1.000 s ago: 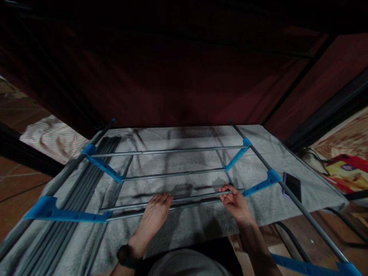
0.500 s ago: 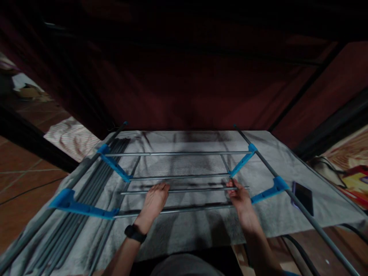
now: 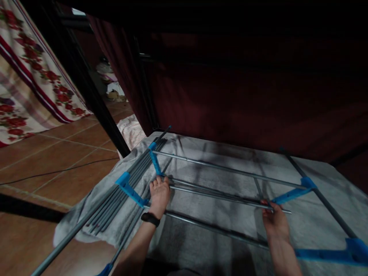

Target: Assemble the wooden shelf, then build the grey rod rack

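A loose grey metal rod (image 3: 215, 196) spans between my two hands, lying close along the near side of a fixed crossbar. My left hand (image 3: 158, 193), with a black band on its wrist, closes over its left end beside a blue plastic bracket (image 3: 156, 163). With thumb and fingers my right hand (image 3: 274, 220) pinches the rod near its right end, which sticks out past the fingers. Beyond that end is another blue bracket (image 3: 294, 194). The brackets join long side tubes (image 3: 330, 209) and crossbars (image 3: 230, 170) into a frame. My left hand hides the rod's left tip.
Several loose grey rods (image 3: 115, 209) lie in a bundle at the left on the grey cloth (image 3: 201, 237). Behind it hangs a dark red curtain (image 3: 230, 103). A black post (image 3: 94, 103) stands left, with a tiled floor (image 3: 71, 153), a cable and a flowered cloth (image 3: 37, 76) beyond.
The view has turned left, bringing the flowered cloth in and taking the phone out of sight. Both hands have moved the rod away from the near crossbar, close to the middle crossbar.
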`<state>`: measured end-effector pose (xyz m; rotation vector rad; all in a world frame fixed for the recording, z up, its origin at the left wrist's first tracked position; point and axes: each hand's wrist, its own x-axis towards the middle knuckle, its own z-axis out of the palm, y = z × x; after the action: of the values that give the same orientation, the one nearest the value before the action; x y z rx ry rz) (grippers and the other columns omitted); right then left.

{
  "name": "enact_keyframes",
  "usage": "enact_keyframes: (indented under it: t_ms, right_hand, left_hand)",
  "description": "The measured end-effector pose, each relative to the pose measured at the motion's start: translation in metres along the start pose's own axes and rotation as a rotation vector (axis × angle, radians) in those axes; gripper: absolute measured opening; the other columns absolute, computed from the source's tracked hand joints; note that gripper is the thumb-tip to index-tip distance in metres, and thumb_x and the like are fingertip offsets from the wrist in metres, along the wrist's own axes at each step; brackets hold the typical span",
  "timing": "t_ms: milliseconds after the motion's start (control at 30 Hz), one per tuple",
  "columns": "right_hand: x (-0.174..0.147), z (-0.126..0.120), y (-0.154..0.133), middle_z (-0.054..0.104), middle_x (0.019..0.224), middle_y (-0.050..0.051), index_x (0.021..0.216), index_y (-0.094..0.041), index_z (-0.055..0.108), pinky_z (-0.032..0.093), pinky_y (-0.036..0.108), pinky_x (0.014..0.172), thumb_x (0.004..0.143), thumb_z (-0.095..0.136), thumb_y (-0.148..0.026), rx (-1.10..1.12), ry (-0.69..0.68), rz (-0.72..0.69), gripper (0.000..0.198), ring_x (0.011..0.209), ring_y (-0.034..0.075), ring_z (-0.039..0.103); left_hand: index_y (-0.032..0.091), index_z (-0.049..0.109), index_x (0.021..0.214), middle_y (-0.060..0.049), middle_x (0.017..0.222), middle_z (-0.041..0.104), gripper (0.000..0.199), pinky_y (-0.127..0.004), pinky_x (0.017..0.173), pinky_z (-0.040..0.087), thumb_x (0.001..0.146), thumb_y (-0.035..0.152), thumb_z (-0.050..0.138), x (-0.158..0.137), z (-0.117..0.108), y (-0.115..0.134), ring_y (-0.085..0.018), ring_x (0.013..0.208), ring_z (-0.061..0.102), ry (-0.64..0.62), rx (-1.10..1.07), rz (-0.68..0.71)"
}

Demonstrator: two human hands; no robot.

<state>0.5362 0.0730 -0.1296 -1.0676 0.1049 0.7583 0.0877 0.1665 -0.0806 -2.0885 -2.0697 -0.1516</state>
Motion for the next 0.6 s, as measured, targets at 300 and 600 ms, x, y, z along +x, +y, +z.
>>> enact_keyframes:
  t_ms: [300,600]
  right_hand:
    - [0.026,0.005,0.013,0.064,0.069,-0.011,0.072,-0.020,0.057,0.054,0.010,0.058,0.059,0.067,-0.005,-0.049,-0.050,-0.077,0.023,0.061,0.005,0.065]
    - [0.031,0.016,0.007,0.066,0.070,-0.010,0.072,-0.019,0.059,0.056,0.012,0.059,0.058,0.067,-0.001,0.030,-0.025,-0.045,0.024,0.061,0.005,0.065]
  left_hand:
    - [0.011,0.057,0.139,-0.031,0.144,0.048,0.048,-0.048,0.099,0.044,0.091,0.018,0.049,0.022,0.021,0.003,-0.040,0.129,0.053,-0.005,-0.051,-0.148]
    - [0.005,0.057,0.137,-0.031,0.147,0.045,0.047,-0.046,0.105,0.043,0.093,0.017,0.047,0.036,0.015,0.007,-0.038,0.132,0.052,0.024,-0.130,-0.106]
